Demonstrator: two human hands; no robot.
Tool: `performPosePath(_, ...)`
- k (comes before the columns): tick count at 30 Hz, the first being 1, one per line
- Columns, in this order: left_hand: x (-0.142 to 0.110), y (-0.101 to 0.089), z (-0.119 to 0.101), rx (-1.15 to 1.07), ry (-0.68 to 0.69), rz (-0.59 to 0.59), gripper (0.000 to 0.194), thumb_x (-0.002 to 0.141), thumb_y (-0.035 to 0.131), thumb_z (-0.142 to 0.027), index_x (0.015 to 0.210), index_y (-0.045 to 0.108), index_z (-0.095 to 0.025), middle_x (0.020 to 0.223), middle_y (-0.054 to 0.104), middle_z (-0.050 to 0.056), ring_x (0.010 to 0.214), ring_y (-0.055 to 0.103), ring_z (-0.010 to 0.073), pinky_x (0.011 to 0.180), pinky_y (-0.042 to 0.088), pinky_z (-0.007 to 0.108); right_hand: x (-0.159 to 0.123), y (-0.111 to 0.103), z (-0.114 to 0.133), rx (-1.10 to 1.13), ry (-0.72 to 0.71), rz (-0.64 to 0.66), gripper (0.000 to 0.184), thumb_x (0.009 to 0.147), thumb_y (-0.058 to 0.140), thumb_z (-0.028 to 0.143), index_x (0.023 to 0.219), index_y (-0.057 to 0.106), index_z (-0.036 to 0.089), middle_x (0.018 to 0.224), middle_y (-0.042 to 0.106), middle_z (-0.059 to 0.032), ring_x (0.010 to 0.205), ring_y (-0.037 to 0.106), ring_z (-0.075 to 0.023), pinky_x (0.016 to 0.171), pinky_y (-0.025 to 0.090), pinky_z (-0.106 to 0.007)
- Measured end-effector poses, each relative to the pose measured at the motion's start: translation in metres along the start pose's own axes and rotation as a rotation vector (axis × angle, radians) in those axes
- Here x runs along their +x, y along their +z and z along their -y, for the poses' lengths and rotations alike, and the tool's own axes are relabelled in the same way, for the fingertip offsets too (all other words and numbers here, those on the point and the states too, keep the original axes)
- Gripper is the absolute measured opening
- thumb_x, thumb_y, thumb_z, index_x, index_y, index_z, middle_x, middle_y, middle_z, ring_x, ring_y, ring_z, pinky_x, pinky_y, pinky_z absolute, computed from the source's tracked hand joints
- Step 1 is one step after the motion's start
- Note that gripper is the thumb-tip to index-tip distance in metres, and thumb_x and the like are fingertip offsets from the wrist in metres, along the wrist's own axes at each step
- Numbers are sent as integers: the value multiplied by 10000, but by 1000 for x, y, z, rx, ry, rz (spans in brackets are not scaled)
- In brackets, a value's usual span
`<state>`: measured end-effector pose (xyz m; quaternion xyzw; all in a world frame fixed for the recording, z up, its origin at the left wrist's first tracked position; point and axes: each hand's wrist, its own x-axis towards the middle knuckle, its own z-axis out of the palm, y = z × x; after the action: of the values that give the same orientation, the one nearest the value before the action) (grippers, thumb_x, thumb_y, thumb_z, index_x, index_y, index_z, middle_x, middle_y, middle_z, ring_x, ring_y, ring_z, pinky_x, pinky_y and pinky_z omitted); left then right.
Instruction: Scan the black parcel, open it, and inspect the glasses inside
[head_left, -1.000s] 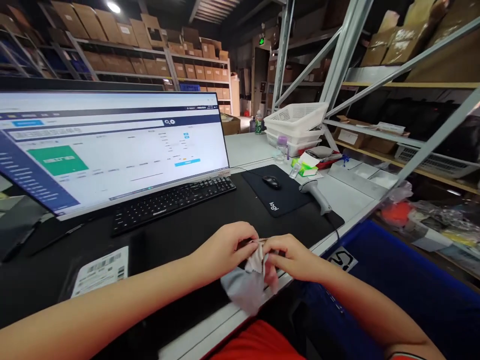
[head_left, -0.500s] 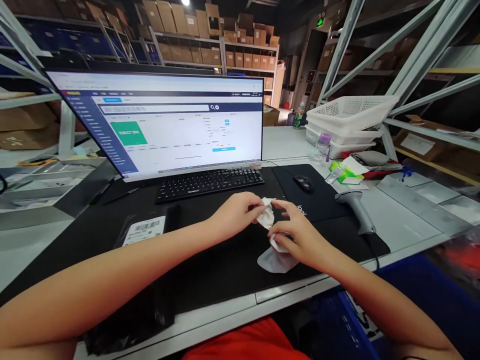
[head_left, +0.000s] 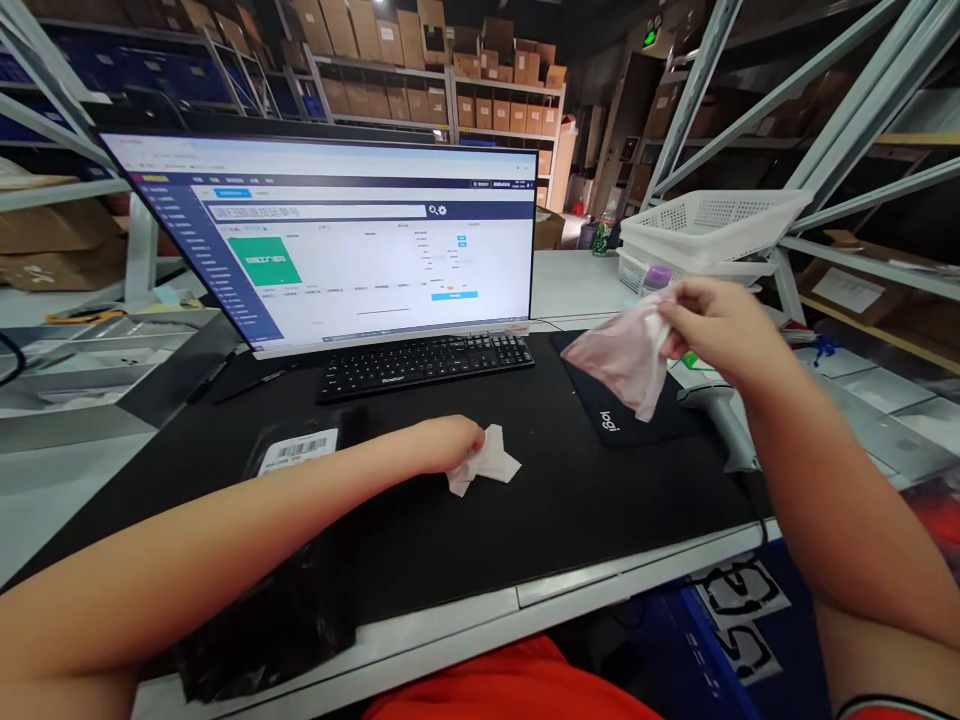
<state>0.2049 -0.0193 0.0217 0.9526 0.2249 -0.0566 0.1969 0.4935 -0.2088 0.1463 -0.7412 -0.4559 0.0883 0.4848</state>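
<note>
Support: white-grey flat work table (head_left: 574, 270), pale front edge. Large matte black mat (head_left: 450, 540) covers much of the near surface.

On mat, left: glossy black plastic package (head_left: 274, 620) with white barcode label (head_left: 298, 450); slim dark pen (head_left: 251, 386) lying flat beyond it.

Centre: long black keyboard (head_left: 427, 366), directly in front of wide black-framed monitor (head_left: 360, 250), screen lit.

Right: dark rectangular mouse pad (head_left: 589, 380) marked "logi", partly covered from view; grey handheld scanner (head_left: 720, 420) at its right edge.

Far right of table: stacked white perforated plastic baskets (head_left: 705, 232), upper one tilted.
</note>
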Motion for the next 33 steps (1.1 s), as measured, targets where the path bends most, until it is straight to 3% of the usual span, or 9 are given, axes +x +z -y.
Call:
performPosePath(5, -18, 14, -15, 102, -80, 100, 213, 749, 720, -309, 906, 751, -169, 1092, 637, 142, 805, 662, 247, 676, 496, 313, 35, 99, 23, 202, 68, 325, 178, 1008, 521, 88, 857, 578, 163, 656, 621, -25, 577, 689, -176, 539, 590, -271)
performPosePath(10, -23, 24, -11, 122, -131, 71, 221, 754, 738, -273, 893, 703, -105, 1068, 647, 188, 883, 677, 313, 779, 528, 368, 69, 210, 53, 351, -27, 320, 124, 1002, 481, 61, 1003, 540, 170, 1027, 660, -70, 845, 723, -138, 835, 618, -301)
performPosePath(13, -23, 26, -4, 93, -108, 27, 144, 806, 676, -227, 896, 698, -117, 1050, 658, 168, 936, 676, 310, 860, 531, 382, 83, 239, 46, 237, 0, 357, 237, 862, 677, 49, 1054, 579, 147, 1106, 651, -119, 1053, 686, -259, 981, 565, -436)
performPosePath(16, -21, 22, -3, 41, -46, -15, 157, 837, 642, -204, 965, 710, -142, 1048, 655, 125, 956, 671, 267, 877, 544, 354, 74, 227, 24, 129, -35, 418, 454, 728, 758, 8, 1146, 625, 125, 1256, 618, -171, 1184, 614, -344, 1110, 444, -544)
performPosePath(21, -7, 14, -14, -325, 241, -301, 442, 844, 601, -134, 1284, 620, -174, 1344, 584, 138, 1276, 575, 262, 1104, 501, 395, 0, 176, -30, 166, -326, 784, 666, 809, 794, 245, 1433, 563, 216, 1425, 584, -97, 1224, 620, -246, 1076, 500, -395)
performPosePath(23, -2, 13, -22, -515, 295, -261, 502, 839, 570, -106, 1337, 577, -167, 1406, 545, 152, 1332, 552, 257, 1123, 503, 395, -26, 166, -53, 132, -494, 678, 649, 867, 734, 281, 1479, 527, 216, 1452, 565, -98, 1306, 564, -235, 1108, 466, -385)
performPosePath(25, 0, 13, -30, -578, 333, -172, 583, 836, 543, -85, 1412, 521, -174, 1471, 495, 153, 1374, 527, 239, 1145, 490, 378, -31, 159, -73, -19, -511, 539, 503, 901, 643, 195, 1402, 600, 230, 1361, 633, -74, 1250, 601, -205, 1087, 470, -354)
performPosePath(28, -7, 12, -36, -401, 382, -180, 560, 891, 552, -159, 1447, 498, -195, 1590, 365, 143, 1463, 426, 262, 1236, 386, 434, 8, 144, -97, -289, -345, 404, 458, 830, 658, 103, 1273, 656, 220, 1156, 711, -57, 1070, 669, -206, 976, 510, -321)
performPosePath(33, -34, 9, -32, -259, 265, -139, 213, 944, 522, -251, 1100, 662, -209, 1458, 486, 123, 1273, 587, 259, 1144, 475, 442, 117, 126, -125, -472, -134, 1, 264, 871, 608, 136, 1132, 610, 92, 1162, 631, -210, 1132, 570, -306, 991, 445, -413)
